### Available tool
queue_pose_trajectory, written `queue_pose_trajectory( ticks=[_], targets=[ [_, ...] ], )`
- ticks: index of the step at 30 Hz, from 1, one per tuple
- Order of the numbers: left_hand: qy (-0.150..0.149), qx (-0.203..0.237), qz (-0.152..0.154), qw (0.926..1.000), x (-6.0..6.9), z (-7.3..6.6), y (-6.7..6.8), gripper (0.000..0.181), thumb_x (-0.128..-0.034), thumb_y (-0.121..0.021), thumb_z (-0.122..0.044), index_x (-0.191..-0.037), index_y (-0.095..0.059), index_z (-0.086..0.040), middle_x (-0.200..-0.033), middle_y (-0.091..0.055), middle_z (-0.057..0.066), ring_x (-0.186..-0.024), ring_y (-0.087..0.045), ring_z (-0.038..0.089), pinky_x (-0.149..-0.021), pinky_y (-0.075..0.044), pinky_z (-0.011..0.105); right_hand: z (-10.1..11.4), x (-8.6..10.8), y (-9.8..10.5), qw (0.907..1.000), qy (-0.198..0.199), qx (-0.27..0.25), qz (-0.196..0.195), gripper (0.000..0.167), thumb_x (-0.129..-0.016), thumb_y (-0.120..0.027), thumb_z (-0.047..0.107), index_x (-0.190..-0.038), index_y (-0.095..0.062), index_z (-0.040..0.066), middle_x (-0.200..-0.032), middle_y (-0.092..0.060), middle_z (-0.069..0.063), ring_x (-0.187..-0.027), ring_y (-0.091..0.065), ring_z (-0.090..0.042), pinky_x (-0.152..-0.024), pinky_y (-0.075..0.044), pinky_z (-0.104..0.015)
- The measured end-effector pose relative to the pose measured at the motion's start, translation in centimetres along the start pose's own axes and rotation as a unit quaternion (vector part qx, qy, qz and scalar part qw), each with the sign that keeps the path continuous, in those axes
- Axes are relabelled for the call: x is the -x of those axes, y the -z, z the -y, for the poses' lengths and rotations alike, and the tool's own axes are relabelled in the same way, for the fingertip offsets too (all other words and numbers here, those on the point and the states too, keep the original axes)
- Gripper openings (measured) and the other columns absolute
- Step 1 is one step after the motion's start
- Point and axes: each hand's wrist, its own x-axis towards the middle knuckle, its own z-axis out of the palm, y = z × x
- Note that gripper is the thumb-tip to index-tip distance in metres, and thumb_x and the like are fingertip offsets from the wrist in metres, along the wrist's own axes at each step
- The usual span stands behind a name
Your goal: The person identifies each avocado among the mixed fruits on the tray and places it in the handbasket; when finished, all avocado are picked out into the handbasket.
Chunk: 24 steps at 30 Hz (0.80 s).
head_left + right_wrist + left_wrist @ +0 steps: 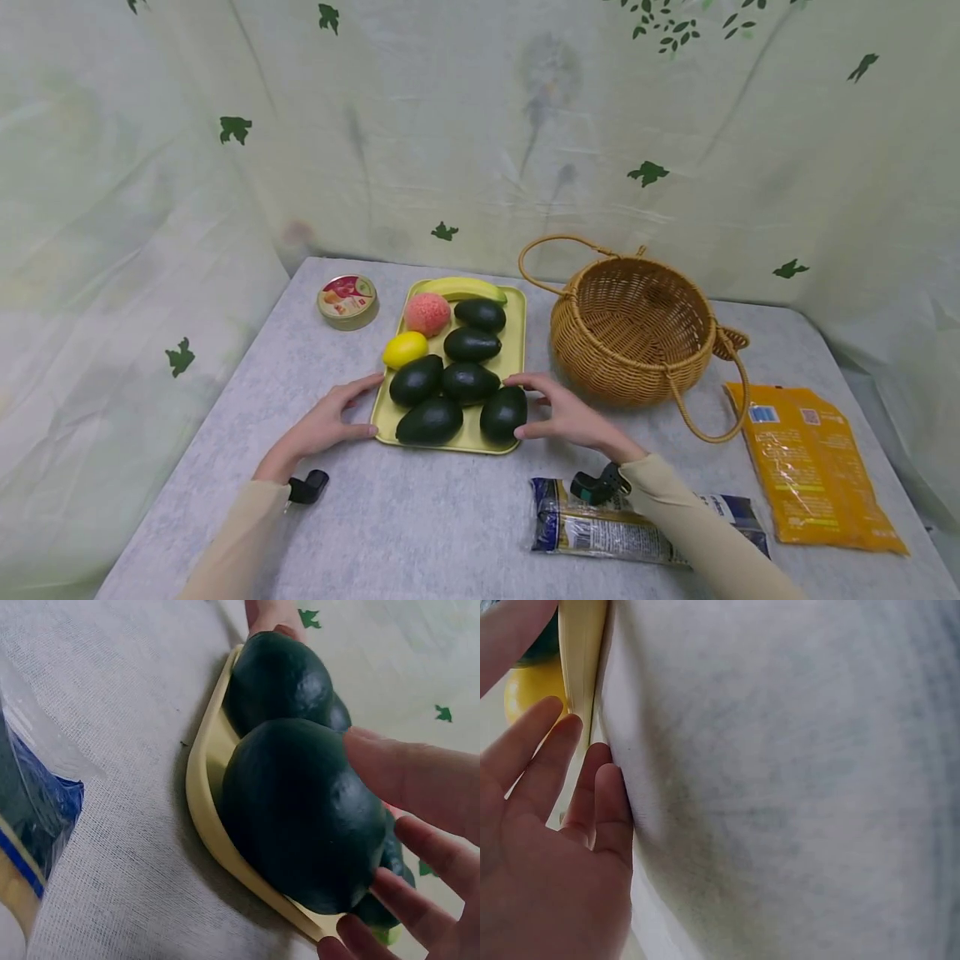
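I had the left hand spread, empty, by the tray at eight o'clock; right hand, loosely spread, touched an avocado at four.

Tray: pale yellow;
Avocados: blackish green;
Lemon: bright yellow;
Banana: yellow, green at one end;
Round fruit: mottled coral pink;
Tin: gold, crimson and cream;
Basket: golden brown, woven;
Pouch: orange, pale print;
Packet: navy, white and gold;
Worktop: mottled grey-blue;
Backdrop: whitish green, dark green leaf pattern;
Sleeves: plain beige
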Motion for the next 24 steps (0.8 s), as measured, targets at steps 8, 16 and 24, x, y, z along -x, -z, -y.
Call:
queue_pose_trajectory(
  ticks=[8,16,24],
  targets=[
    [-0.005,-0.018,0.004,0.9998,0.0,0.5,0.0,0.076,-0.0817,-0.077,-0.022,-0.145,-0.040,-0.002,-0.149,-0.036,0.017,-0.134,-0.030,0.038,-0.104,-0.029,0.058,0.0,-0.8,-1.1,0.9992,-0.027,0.018,-0.025,0.064,-0.079,-0.080,0.019,-0.134,-0.051,0.004,-0.135,-0.047,-0.014,-0.122,-0.044,-0.032,-0.100,-0.039,-0.046],
    [0.002,-0.022,0.004,0.9998,0.0,0.6,0.1,0.076,-0.0824,-0.077,-0.025,-0.145,-0.039,-0.004,-0.149,-0.035,0.016,-0.133,-0.029,0.038,-0.105,-0.026,0.059,0.8,-1.4,-2.3,0.9959,-0.040,0.071,-0.038,0.064,-0.075,-0.083,0.027,-0.130,-0.054,0.010,-0.131,-0.050,-0.011,-0.112,-0.049,-0.026,-0.093,-0.042,-0.044],
    [0.005,-0.021,0.006,0.9998,-0.1,0.6,0.0,0.076,-0.0819,-0.077,-0.024,-0.145,-0.040,-0.004,-0.149,-0.036,0.016,-0.133,-0.029,0.039,-0.106,-0.023,0.060,1.3,-0.9,-1.6,0.9979,-0.062,0.000,-0.021,0.061,-0.077,-0.082,0.023,-0.130,-0.052,0.013,-0.135,-0.045,-0.008,-0.113,-0.053,-0.029,-0.088,-0.048,-0.039]
  ],
)
